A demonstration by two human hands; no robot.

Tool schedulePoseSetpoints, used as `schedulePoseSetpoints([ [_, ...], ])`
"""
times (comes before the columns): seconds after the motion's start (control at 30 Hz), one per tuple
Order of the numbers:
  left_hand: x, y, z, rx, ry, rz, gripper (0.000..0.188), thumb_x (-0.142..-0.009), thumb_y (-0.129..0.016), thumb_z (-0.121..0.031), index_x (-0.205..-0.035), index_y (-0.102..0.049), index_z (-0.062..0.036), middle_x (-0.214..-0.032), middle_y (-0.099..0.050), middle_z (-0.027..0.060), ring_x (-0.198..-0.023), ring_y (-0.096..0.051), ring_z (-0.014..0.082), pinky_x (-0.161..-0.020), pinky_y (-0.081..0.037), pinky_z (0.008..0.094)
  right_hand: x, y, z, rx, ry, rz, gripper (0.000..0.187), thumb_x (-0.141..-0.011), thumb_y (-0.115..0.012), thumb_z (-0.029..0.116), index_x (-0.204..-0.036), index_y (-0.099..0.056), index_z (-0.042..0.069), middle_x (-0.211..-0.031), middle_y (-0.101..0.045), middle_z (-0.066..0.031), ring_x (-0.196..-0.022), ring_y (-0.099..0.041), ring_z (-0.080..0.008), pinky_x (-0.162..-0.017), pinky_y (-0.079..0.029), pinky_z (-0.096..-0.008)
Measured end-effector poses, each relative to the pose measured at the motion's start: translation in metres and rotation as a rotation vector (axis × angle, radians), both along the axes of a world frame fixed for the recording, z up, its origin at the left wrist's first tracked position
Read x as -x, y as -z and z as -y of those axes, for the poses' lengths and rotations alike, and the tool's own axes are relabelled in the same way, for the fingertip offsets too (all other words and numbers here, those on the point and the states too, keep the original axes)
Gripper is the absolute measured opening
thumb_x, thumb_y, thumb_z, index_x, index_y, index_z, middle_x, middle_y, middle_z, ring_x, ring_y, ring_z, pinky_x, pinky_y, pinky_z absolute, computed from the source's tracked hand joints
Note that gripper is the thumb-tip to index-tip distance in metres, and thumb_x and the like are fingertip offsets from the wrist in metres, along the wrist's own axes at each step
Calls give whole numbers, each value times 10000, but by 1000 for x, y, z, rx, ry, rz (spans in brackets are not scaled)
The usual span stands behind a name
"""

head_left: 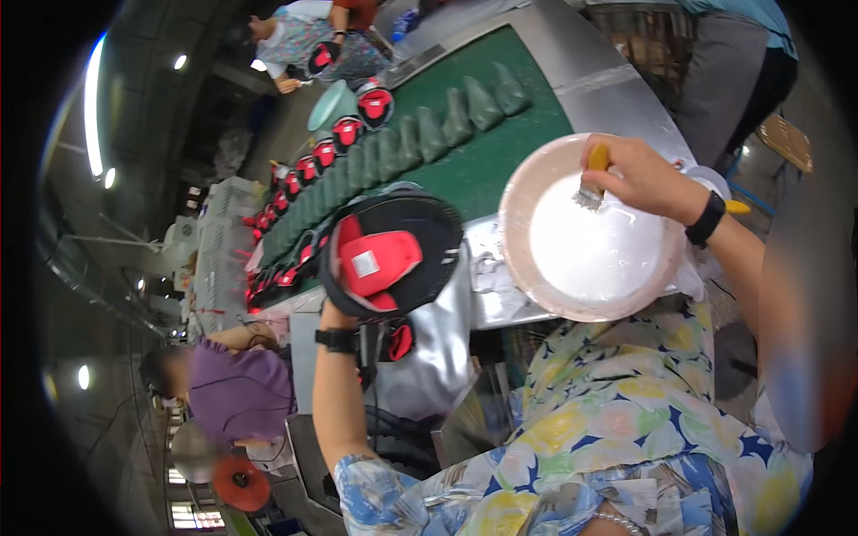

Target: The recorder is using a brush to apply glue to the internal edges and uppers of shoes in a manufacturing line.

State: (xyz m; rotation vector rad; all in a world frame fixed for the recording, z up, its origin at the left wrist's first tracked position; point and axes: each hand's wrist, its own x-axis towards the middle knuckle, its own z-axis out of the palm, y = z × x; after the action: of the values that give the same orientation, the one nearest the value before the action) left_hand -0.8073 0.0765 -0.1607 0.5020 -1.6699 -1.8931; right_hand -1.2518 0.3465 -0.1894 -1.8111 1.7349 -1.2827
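My left hand (pixel 337 317) is closed on a black shoe upper (pixel 433 237) and holds it up left of the basin. Its red inner part with a white label faces me. Most of the fingers are hidden behind the upper. In my right hand (pixel 645 181) is a brush (pixel 598 161) with a yellow handle, fingers wrapped round it. The bristles point down at the white liquid (pixel 594 255) in a wide pale pink basin (pixel 520 281). I cannot tell whether they touch its surface.
A green conveyor belt (pixel 523 71) carries a row of green shoe lasts (pixel 431 134) and a row of red-and-black uppers (pixel 375 107). A pale green bowl (pixel 332 105) stands beyond them. Co-workers are at the far end, at the left (pixel 237 389) and at the upper right (pixel 728 80).
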Motion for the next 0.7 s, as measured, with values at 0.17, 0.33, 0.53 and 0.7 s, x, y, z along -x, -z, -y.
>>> schedulePoseSetpoints([
  [0.17,-28,13,10,15,-21,-27,711,-963,-629,-298,-1537,-296,-41,-1536,-412,164,-1297,-547,295,-1101,-441,411,-14,-54,22,173,-98,90,181,-922,-679,190,-928,-589,34,-874,-663,-94,-820,-665,-235,-753,-510,-340],
  [0.33,7,56,62,-60,65,-99,685,-965,-620,-283,-1535,-311,-64,-1524,-430,166,-1304,-541,301,-1108,-432,420,-21,-79,43,308,-234,41,223,-925,-689,200,-899,-562,19,-869,-664,-111,-777,-667,-283,-722,-529,-360],
  [0.53,-15,132,78,-139,13,-191,655,-968,-610,-265,-1534,-329,-91,-1509,-452,168,-1312,-534,309,-1118,-421,431,-13,-54,23,243,120,12,307,-888,-745,254,-844,-560,13,-734,-638,-123,-648,-634,-280,-616,-507,-330],
  [0.7,-11,179,83,-175,-97,-263,634,-970,-602,-250,-1533,-345,-114,-1496,-470,170,-1319,-528,315,-1126,-412,440,-36,-33,14,146,254,306,398,-849,-742,328,-859,-593,-42,-723,-660,-198,-627,-644,-316,-604,-496,-388],
])
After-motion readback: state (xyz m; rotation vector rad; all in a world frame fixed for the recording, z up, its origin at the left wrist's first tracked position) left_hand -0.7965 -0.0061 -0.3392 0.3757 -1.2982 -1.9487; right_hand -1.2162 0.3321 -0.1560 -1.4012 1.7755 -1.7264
